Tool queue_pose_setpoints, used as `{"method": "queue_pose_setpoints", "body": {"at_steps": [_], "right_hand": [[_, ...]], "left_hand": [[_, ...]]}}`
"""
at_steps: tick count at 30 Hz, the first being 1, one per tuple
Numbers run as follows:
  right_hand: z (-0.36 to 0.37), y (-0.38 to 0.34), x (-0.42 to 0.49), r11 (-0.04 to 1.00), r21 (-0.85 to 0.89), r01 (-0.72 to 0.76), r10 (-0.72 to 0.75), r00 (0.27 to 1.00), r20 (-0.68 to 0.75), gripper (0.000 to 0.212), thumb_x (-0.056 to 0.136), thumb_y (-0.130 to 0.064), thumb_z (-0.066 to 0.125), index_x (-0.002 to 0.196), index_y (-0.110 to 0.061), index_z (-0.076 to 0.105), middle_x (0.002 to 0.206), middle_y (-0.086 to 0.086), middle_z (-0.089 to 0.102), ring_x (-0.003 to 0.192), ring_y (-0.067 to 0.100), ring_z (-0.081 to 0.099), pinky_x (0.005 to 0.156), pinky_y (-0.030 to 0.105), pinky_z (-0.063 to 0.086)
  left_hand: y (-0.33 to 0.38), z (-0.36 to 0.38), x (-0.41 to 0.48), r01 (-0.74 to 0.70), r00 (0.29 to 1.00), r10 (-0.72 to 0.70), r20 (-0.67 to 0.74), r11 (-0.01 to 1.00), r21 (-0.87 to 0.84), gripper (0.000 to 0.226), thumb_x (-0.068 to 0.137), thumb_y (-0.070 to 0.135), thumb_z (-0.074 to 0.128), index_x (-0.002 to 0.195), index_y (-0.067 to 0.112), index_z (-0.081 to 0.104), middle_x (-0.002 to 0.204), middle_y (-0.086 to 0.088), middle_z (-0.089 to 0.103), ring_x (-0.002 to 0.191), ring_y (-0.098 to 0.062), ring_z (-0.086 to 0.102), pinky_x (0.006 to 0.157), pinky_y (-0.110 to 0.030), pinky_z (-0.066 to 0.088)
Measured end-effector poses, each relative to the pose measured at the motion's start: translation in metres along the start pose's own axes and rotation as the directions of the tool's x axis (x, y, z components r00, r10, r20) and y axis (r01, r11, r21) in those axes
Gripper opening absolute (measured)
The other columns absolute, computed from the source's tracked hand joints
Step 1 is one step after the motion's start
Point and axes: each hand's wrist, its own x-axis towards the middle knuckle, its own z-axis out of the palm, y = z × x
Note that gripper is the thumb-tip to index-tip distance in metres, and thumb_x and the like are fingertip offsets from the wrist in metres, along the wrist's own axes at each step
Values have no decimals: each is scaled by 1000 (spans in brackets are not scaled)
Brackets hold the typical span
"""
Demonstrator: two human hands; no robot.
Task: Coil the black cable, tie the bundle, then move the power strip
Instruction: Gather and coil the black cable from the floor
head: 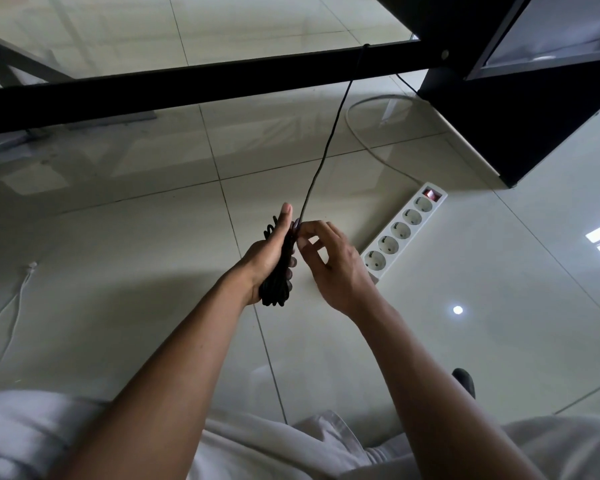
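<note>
Black cable: 1 taut strand running from the black table frame above, down to the hands; the rest gathered into a coiled bundle of several loops, held above the tiled floor, just left of the power strip

Left hand: wrapped around the bundle, fingers closed on the loops, thumb extended upward along them

Right hand: just right of the bundle, thumb and forefinger pinched together on the strand where it meets the coil; remaining fingers loosely curled

Power strip: white, 5 round sockets visible, red lit switch at its far end; lies diagonally on the floor, near end hidden behind the right hand. Its white cord curves away toward the black cabinet beyond the strip

Thin white cable: on the floor, well left of the strip

Clothing: light garment at the bottom edge, nearest the viewer

Dark shoe tip: near-right of the strip
</note>
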Motion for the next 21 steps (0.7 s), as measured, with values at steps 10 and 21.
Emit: {"method": "queue_pose_setpoints", "body": {"at_steps": [10, 21], "right_hand": [[-12, -7, 2, 861, 421, -286, 318, 948, -7, 28, 91, -25, 77, 107, -13, 57, 100, 0, 65, 85, 8, 62, 76, 26, 49], [-23, -14, 2, 648, 638, -416, 370, 904, 214, 29, 103, -43, 54, 123, -33, 72, 123, -7, 72, 108, 14, 62, 83, 33, 43]], "left_hand": [[13, 3, -14, -72, 960, 82, 267, 996, -47, 37, 83, 49, 74, 72, 19, 55, 64, 3, 32, 49, -10, 28, 44, -21, 30], [15, 1, -17, -181, 963, 190, 190, 982, -62, 30, 93, 38, 67, 77, 13, 60, 59, 0, 50, 42, -11, 39, 43, -23, 39]]}}
